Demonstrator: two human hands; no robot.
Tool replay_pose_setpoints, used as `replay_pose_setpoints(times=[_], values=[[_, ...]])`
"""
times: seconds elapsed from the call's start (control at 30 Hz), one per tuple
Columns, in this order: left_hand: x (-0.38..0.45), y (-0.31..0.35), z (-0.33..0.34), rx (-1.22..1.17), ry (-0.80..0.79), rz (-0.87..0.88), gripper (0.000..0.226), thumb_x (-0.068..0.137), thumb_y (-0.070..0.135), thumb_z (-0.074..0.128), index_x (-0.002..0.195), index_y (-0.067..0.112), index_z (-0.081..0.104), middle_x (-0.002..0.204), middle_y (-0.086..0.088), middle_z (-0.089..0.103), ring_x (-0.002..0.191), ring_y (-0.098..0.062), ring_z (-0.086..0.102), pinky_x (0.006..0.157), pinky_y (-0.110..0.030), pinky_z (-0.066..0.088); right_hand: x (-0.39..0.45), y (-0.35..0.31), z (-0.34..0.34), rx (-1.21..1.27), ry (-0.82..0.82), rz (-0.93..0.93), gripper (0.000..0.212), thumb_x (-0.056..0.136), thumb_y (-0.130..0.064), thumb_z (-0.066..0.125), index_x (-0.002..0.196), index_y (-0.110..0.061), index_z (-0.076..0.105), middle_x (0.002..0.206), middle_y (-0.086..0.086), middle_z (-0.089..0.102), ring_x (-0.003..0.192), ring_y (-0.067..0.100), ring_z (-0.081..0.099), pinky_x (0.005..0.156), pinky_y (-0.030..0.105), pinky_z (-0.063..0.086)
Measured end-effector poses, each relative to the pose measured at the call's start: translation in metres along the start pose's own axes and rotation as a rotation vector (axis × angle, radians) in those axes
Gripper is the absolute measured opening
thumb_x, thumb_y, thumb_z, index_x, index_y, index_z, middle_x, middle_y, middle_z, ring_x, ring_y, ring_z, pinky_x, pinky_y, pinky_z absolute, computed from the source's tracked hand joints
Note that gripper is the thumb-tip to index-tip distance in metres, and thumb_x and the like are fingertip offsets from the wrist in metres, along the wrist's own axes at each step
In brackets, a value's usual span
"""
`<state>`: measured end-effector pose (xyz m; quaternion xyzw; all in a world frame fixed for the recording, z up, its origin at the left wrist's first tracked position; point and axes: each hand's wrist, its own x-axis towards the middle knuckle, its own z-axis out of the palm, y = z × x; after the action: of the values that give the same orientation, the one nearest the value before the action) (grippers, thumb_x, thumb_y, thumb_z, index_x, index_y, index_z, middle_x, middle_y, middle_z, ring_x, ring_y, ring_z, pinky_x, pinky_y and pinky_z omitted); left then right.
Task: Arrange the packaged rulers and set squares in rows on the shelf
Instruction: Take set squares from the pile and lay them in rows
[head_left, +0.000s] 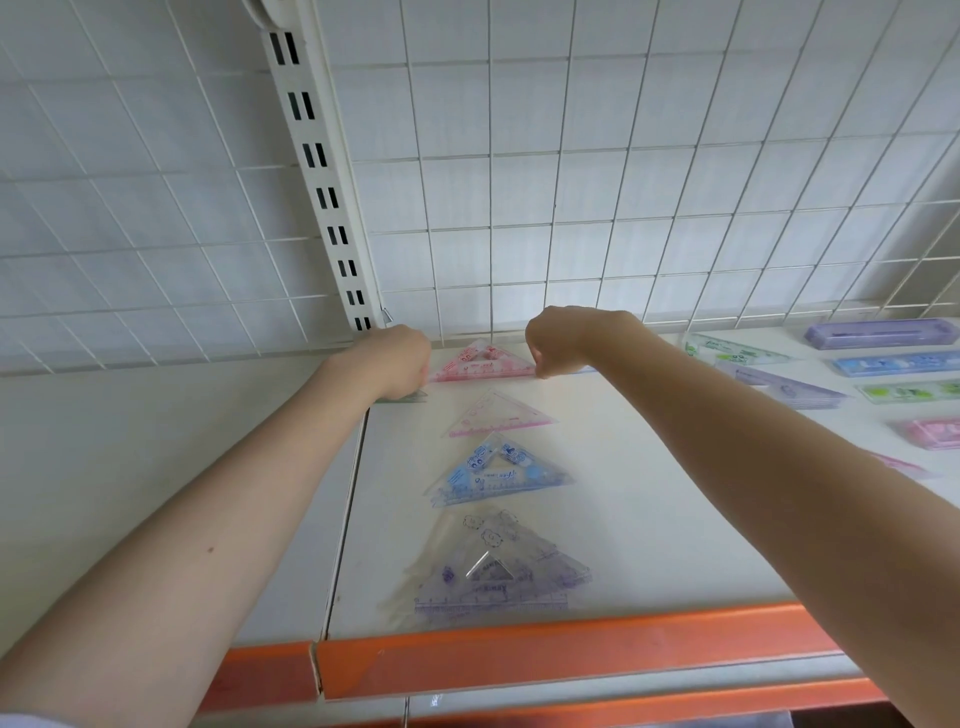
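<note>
Both hands are reaching to the back of the shelf. The left hand and the right hand are each pinching one corner of the pink set square, which is lying flat near the wire grid.

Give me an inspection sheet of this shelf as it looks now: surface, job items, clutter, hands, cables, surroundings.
Surface: white shelf with an orange front edge.
Job's things: four packaged set squares in a column, front to back: purple, blue, clear pink, red. Packaged rulers in a row at far right.
Clutter: nothing seen.
Hands: left hand and right hand at either end of the red set square, fingers curled; the grip itself is hidden. A greenish packet peeks out under the left hand.
Cables: nothing seen.
Surroundings: white wire grid behind, slotted upright.
</note>
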<state>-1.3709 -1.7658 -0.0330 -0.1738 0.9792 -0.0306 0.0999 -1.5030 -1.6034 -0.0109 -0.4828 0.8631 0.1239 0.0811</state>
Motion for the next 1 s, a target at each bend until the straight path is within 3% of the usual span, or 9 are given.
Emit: replay_pose_setpoints(times=[0.1, 0.2, 0.33, 0.47, 0.63, 0.9, 1.0], values=[[0.0007, -0.0014, 0.0004, -0.019, -0.003, 0.005, 0.020, 0.087, 0.007, 0.045, 0.075, 0.010, 0.061, 0.087, -0.013, 0.064, 0.078, -0.028, 0.059, 0.066, -0.031, 0.043, -0.0006, 0.0007, -0.0006, 0.001, -0.015, 0.019, 0.033, 0.087, -0.015, 0.053, 0.059, -0.011, 0.036, 0.068, 0.003, 0.039, 0.055, 0.019, 0.036, 0.060, 0.027, 0.034], [0.0022, -0.0007, 0.0011, -0.026, -0.015, 0.006, 0.019, 0.087, 0.007, 0.044, 0.073, 0.015, 0.054, 0.080, -0.007, 0.055, 0.067, -0.022, 0.046, 0.058, -0.028, 0.033, -0.0002, -0.0008, -0.0006, 0.009, -0.014, 0.019, 0.033, 0.087, -0.013, 0.052, 0.058, -0.010, 0.035, 0.067, 0.004, 0.038, 0.054, 0.019, 0.035, 0.057, 0.026, 0.032], [0.0033, -0.0001, 0.0015, -0.022, -0.016, 0.000, 0.019, 0.088, 0.008, 0.043, 0.074, 0.014, 0.055, 0.085, -0.008, 0.059, 0.068, -0.022, 0.047, 0.057, -0.027, 0.033, -0.0002, -0.0023, -0.0008, 0.010, -0.016, 0.017, 0.033, 0.087, -0.012, 0.051, 0.058, -0.011, 0.034, 0.066, 0.004, 0.038, 0.054, 0.019, 0.035, 0.056, 0.026, 0.031], [0.0048, -0.0002, 0.0030, -0.011, -0.011, -0.018, 0.023, 0.090, 0.009, 0.043, 0.089, 0.005, 0.066, 0.103, -0.012, 0.067, 0.075, -0.024, 0.055, 0.063, -0.029, 0.039, 0.0009, -0.0031, -0.0002, 0.010, -0.020, 0.010, 0.035, 0.086, -0.012, 0.052, 0.057, -0.012, 0.032, 0.063, 0.004, 0.036, 0.052, 0.019, 0.033, 0.054, 0.026, 0.028], [0.0062, 0.0008, 0.0035, 0.022, -0.017, -0.010, 0.025, 0.091, 0.008, 0.042, 0.097, 0.005, 0.066, 0.108, -0.011, 0.065, 0.092, -0.027, 0.063, 0.069, -0.031, 0.044, 0.0016, -0.0041, 0.0009, 0.001, -0.014, 0.009, 0.033, 0.087, -0.011, 0.052, 0.058, -0.011, 0.034, 0.064, 0.004, 0.037, 0.054, 0.020, 0.034, 0.056, 0.026, 0.031], [0.0049, 0.0013, 0.0022, 0.096, 0.016, 0.015, 0.025, 0.089, 0.007, 0.041, 0.091, 0.010, 0.065, 0.101, -0.006, 0.066, 0.089, -0.025, 0.061, 0.071, -0.031, 0.044, -0.0003, -0.0049, -0.0025, -0.012, -0.016, 0.024, 0.029, 0.087, -0.015, 0.055, 0.062, -0.010, 0.041, 0.070, 0.003, 0.041, 0.056, 0.019, 0.040, 0.058, 0.026, 0.035], [0.0004, 0.0073, -0.0011, 0.163, 0.047, 0.021, 0.026, 0.088, 0.004, 0.041, 0.065, 0.013, 0.050, 0.072, -0.002, 0.052, 0.078, -0.024, 0.053, 0.068, -0.029, 0.038, 0.0000, -0.0064, -0.0025, -0.012, -0.013, 0.026, 0.032, 0.086, -0.014, 0.056, 0.059, -0.012, 0.038, 0.067, 0.002, 0.039, 0.054, 0.018, 0.039, 0.059, 0.027, 0.036]])
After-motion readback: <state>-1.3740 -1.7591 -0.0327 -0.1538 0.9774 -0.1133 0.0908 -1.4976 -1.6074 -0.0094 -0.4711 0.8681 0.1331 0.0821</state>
